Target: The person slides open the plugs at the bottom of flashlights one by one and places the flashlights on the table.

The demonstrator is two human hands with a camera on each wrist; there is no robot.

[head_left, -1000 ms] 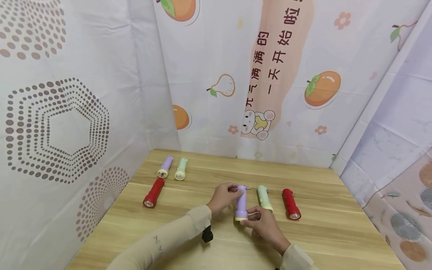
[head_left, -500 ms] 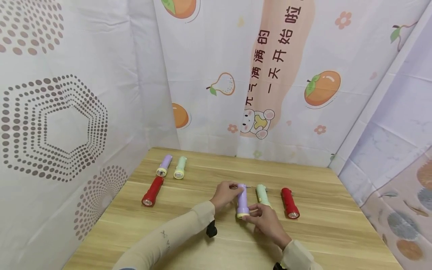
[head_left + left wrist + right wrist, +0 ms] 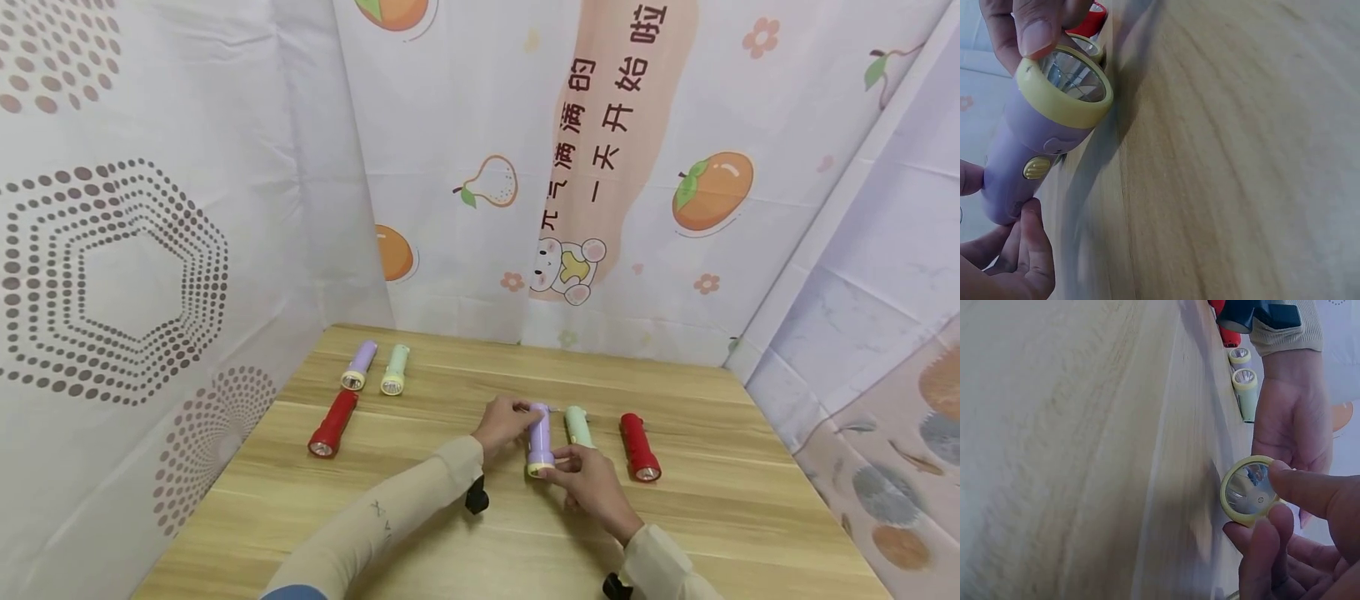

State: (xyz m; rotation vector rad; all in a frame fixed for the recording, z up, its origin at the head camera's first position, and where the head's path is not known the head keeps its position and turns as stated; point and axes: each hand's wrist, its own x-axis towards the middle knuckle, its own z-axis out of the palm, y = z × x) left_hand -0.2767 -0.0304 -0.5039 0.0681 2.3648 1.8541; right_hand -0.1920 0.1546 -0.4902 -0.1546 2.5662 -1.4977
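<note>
A purple flashlight (image 3: pixel 540 433) with a yellow rim is held between both hands, lens end toward the person. My left hand (image 3: pixel 504 423) pinches its tail end, thumb on one side and fingers on the other in the left wrist view. With thumb and fingers, my right hand (image 3: pixel 594 485) grips the yellow rim (image 3: pixel 1229 499) around the clear lens. The yellow switch (image 3: pixel 1037 167) on the barrel faces the left wrist camera. Just right of it lies a green flashlight (image 3: pixel 578 423), its lens end hidden behind the right hand.
A red flashlight (image 3: pixel 639 446) lies farther right on the wooden table (image 3: pixel 720 533). At the left are another purple flashlight (image 3: pixel 362 360), another green flashlight (image 3: pixel 397 364) and another red flashlight (image 3: pixel 334 421). Printed curtains (image 3: pixel 450 100) enclose the table's back and sides.
Both hands have shifted slightly right with the purple flashlight, closer to the green one. The right hand now covers the green flashlight's lens end. The head view has tilted a little.
</note>
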